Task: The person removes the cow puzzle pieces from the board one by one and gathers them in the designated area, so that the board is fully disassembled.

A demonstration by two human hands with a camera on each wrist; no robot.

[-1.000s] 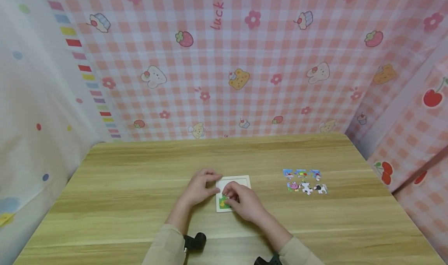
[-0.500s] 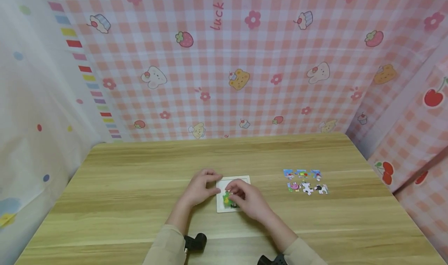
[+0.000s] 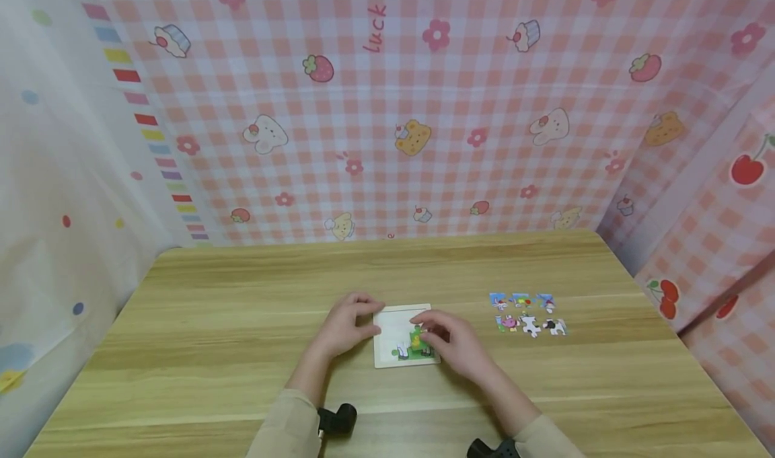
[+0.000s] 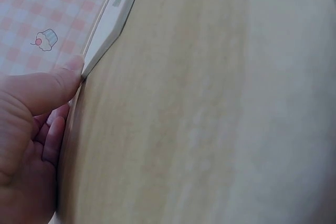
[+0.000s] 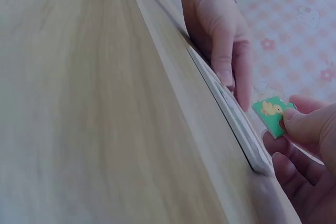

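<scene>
My right hand [image 3: 457,342] pinches a green jigsaw piece with a yellow duck on it [image 5: 269,116] between thumb and fingers. It holds the piece over the lower right of a white puzzle tray [image 3: 393,323]. Along the tray's bottom lie green and white pieces [image 3: 403,352], partly hidden by the held piece and the hand. At the tray's left side is my left hand [image 3: 346,325], its thumb and forefinger touching the edge. The left wrist view shows that thumb [image 4: 65,80] against a tray corner.
To the right of the tray, several loose jigsaw pieces [image 3: 529,325] lie in two rows on the wooden table [image 3: 242,310]. A pink checked cloth [image 3: 363,175] hangs behind the table. Black wrist cameras [image 3: 339,419] sit at both sleeves.
My right hand has carried the duck piece rightward across the tray, from its lower left corner to the lower right. Pieces along the bottom have come into view. The left hand has stayed put.
</scene>
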